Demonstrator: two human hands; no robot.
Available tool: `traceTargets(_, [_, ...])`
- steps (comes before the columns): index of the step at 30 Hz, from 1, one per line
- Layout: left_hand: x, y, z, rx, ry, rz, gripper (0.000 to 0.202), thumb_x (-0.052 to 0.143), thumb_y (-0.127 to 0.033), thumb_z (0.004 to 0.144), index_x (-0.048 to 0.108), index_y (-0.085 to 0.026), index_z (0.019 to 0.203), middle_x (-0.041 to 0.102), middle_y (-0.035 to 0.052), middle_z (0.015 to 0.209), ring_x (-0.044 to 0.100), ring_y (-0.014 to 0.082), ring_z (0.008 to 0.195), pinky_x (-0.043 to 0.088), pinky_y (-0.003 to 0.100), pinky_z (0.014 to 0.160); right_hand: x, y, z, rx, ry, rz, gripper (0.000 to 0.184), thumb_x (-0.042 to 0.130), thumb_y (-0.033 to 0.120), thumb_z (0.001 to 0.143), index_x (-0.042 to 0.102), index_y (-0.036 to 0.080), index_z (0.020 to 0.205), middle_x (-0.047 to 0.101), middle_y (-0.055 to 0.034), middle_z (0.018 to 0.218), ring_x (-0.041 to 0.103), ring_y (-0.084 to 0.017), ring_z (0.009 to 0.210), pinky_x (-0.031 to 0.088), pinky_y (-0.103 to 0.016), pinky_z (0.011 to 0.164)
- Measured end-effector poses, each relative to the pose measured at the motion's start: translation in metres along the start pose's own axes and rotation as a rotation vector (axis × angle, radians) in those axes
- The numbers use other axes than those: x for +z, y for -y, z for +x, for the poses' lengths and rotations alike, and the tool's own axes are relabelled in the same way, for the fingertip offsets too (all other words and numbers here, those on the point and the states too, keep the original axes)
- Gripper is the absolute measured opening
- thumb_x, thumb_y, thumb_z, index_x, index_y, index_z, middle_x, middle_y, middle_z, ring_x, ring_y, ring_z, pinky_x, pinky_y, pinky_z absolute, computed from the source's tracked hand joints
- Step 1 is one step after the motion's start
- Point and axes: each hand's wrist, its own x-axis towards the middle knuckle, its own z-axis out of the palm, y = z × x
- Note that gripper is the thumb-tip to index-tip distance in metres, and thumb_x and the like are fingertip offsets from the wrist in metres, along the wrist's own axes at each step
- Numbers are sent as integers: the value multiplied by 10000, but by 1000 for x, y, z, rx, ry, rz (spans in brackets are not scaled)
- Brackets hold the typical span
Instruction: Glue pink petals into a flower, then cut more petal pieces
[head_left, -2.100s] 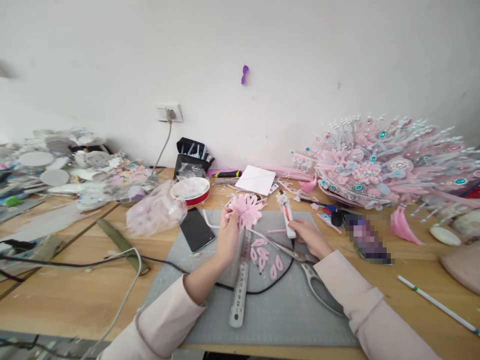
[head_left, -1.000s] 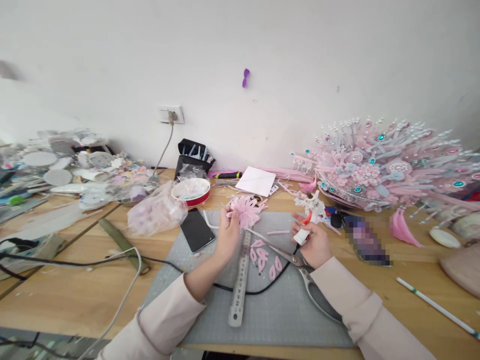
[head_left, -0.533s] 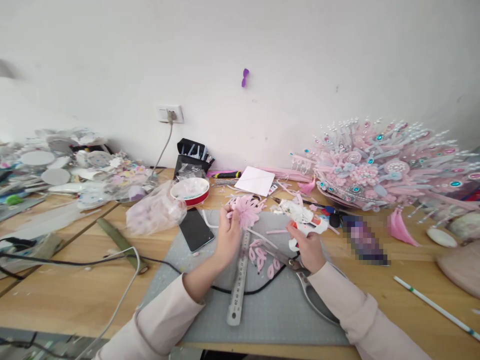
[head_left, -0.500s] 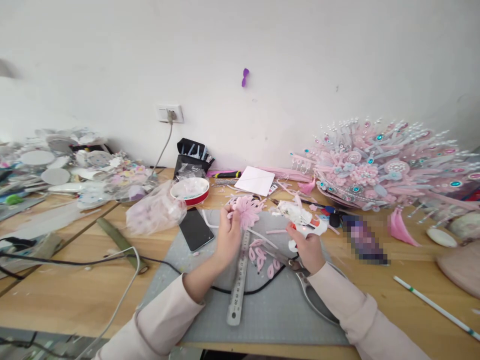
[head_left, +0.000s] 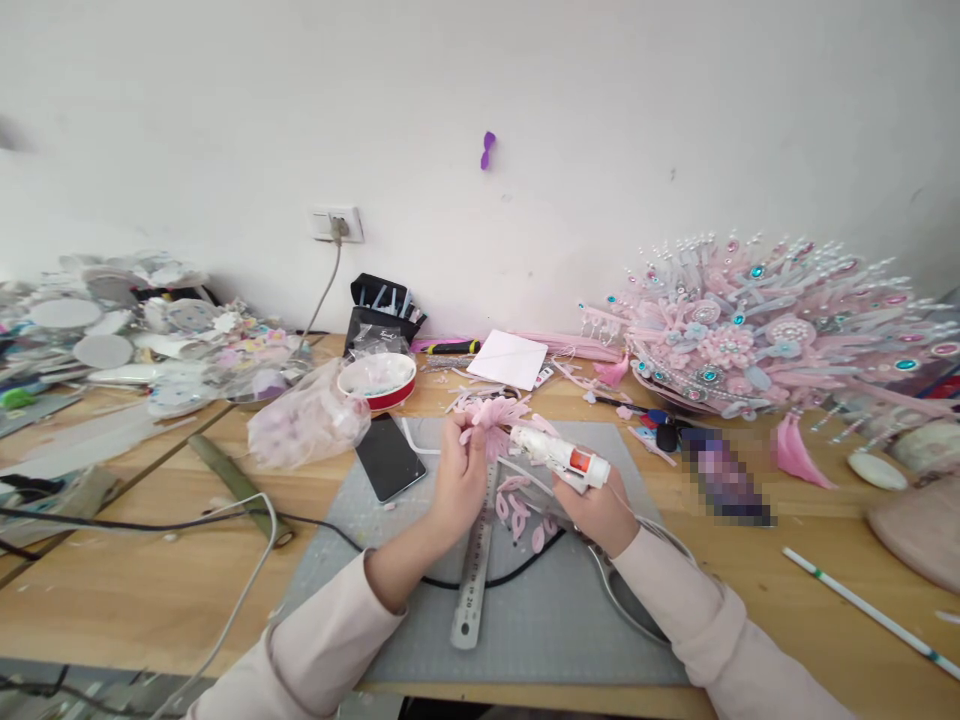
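Note:
Between the fingers of my left hand (head_left: 459, 475) is a pink fuzzy flower (head_left: 491, 418) with many thin petals, held above the grey cutting mat (head_left: 405, 610). My right hand (head_left: 600, 510) is wrapped round a white glue gun (head_left: 559, 455), whose nozzle points left and reaches the flower's right side; whether it touches cannot be made out. Below the hands lie a steel ruler (head_left: 472, 580) and several loose pink petal loops (head_left: 517, 510). Scissors (head_left: 619, 590) rest partly under my right wrist.
A phone (head_left: 388, 457) lies at the mat's left edge, behind it a red-rimmed white bowl (head_left: 376, 382). At the back right stands a large pink beaded headdress (head_left: 750, 340). A black cable (head_left: 315, 522) crosses the table and mat.
My right hand has lifted the glue gun off to the left and turned it, bringing its nozzle up to the flower. My left hand stays nearly in place with the flower.

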Motion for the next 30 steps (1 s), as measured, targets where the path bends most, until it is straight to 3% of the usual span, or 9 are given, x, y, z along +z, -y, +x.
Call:
traceTargets(20, [-1, 5, 2, 68, 48, 85, 105, 397, -283, 874, 460, -200, 882, 501, 22, 850, 486, 143, 819, 378, 268, 770, 2, -2, 1, -64, -22, -97, 127, 480, 187, 673, 592, 205, 730, 656, -31, 691, 632, -187, 692, 495, -254, 643])
traceTargets(26, [-1, 7, 6, -122, -1, -4, 145, 438, -345, 850, 466, -202, 852, 512, 1, 817, 493, 128, 778, 386, 244, 739, 1, -2, 1, 19, -64, -66, 168, 509, 280, 706, 644, 194, 757, 691, -63, 713, 650, -224, 727, 500, -290, 657])
traceTargets(30, [2, 18, 7, -296, -14, -129, 177, 450, -369, 834, 478, -195, 858, 528, -6, 808, 500, 115, 755, 395, 235, 709, -1, -9, 2, 93, -114, -6, 269, 531, 421, 708, 667, 199, 778, 707, -93, 825, 631, -271, 876, 467, -357, 782])
